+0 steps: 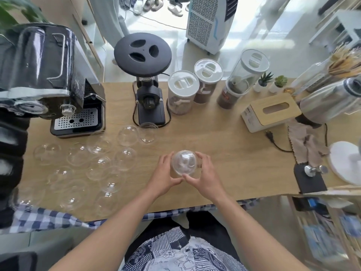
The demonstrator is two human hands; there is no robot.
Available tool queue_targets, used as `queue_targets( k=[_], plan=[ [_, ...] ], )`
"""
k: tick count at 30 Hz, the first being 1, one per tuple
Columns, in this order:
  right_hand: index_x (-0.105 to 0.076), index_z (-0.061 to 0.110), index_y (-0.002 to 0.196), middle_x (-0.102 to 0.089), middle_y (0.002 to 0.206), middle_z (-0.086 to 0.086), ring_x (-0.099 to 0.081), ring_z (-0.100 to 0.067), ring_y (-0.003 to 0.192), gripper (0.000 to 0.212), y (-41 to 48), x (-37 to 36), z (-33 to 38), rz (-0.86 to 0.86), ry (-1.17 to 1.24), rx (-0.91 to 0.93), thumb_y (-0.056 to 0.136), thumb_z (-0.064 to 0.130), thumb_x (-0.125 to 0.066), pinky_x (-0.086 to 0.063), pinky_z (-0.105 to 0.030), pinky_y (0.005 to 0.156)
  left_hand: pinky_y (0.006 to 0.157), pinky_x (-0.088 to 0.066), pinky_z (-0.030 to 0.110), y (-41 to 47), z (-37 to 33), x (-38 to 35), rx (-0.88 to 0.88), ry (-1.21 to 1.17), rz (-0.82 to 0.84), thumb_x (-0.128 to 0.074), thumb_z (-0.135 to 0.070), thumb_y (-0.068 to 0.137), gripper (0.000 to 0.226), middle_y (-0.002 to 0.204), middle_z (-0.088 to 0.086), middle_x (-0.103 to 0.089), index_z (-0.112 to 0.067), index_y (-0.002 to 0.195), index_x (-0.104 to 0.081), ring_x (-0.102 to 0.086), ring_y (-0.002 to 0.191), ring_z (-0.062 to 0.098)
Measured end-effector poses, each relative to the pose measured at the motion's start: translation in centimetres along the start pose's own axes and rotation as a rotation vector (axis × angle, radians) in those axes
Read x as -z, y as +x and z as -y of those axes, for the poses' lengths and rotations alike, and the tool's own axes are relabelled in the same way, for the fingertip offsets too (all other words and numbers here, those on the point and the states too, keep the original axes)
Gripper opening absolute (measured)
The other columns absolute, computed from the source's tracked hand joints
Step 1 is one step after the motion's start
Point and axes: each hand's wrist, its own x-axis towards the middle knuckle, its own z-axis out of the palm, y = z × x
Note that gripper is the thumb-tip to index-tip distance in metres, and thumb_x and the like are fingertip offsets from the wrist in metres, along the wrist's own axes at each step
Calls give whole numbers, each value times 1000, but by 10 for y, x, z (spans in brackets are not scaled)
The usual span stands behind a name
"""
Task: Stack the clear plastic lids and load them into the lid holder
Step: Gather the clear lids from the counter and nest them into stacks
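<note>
A stack of clear dome lids (184, 162) stands on the wooden table (224, 153) in front of me. My left hand (164, 176) curls round its left side and my right hand (203, 176) round its right side, thumbs meeting at the near edge. Several loose clear dome lids (125, 158) lie scattered over the left half of the table, two of them (128, 135) just in front of the grinder. I cannot make out a lid holder.
An espresso machine (58, 85) stands at the back left, a black grinder (149, 98) behind the lids. Canisters (182, 92), a tissue box (271, 112), a cloth (306, 142) and a kettle (330, 100) fill the right side. A black tamper stand (310, 178) sits near the right front edge.
</note>
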Motion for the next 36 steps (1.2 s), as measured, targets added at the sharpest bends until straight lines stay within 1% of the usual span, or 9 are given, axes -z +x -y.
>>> queue_targets(
  k=[3,5,8,13,20,24,29,33,36],
  plan=[
    [-39,22,165,-45,156,4,-44,0,135,97,1,-3,3,4,-37,3,87,34,-96,-38,-12,109,116,-57,45,1,13,-3,42,-63,34,-101,-42,78,115,158,-7,-44,-37,171,-32,-65,131,18],
    [-38,22,165,-45,155,4,-42,1,133,97,3,-5,5,2,-56,5,87,34,-96,-36,-9,104,110,-61,39,1,13,-3,43,-123,36,-99,-33,83,104,147,-9,-51,-38,168,-40,-69,119,10],
    [-38,21,164,-44,155,0,-43,-1,131,97,5,-8,9,3,-64,0,87,35,-96,-37,-18,109,102,-62,27,-2,9,-1,40,-181,24,-94,-21,90,90,137,-10,-55,-33,165,-48,-71,109,5],
    [-37,19,164,-43,156,-1,-47,-2,125,97,8,-9,12,41,-99,1,88,35,-95,-38,-5,93,92,-58,14,-6,9,1,34,-200,4,-91,-20,93,83,133,-9,-54,-36,164,-50,-69,107,4],
    [-33,14,168,-42,159,-4,-60,-14,131,102,14,-13,17,71,-147,47,89,38,-93,-53,-29,111,83,-51,7,-13,11,7,64,-179,-22,-88,-25,97,87,128,-9,-53,-37,169,-42,-66,105,-1],
    [-29,15,170,-40,160,-4,-62,-21,134,106,20,-12,18,97,-154,90,89,40,-93,-59,-42,110,84,-53,10,-13,9,6,91,-181,-61,-89,-27,96,89,131,-8,-55,-36,170,-42,-66,103,-1],
    [-24,18,170,-36,163,-2,-60,-23,137,107,29,-5,14,165,-142,154,90,43,-92,-59,-46,110,101,-60,28,-15,4,3,110,-221,-132,-92,-28,92,95,133,-9,-61,-45,169,-39,-69,104,4],
    [-29,17,168,-39,161,-4,-55,-21,138,103,36,4,12,230,-134,192,90,41,-92,-53,-43,117,99,-60,27,-17,-2,-3,176,-270,-169,-93,-25,91,88,122,-9,-67,-36,165,-48,-70,103,7],
    [-31,17,167,-42,160,-4,-53,-23,142,107,42,8,12,252,-130,203,84,61,-83,-50,-44,118,90,-58,18,-17,-5,-5,192,-305,-182,-92,-21,92,84,116,-6,-70,-32,164,-51,-71,103,16]
  ],
)
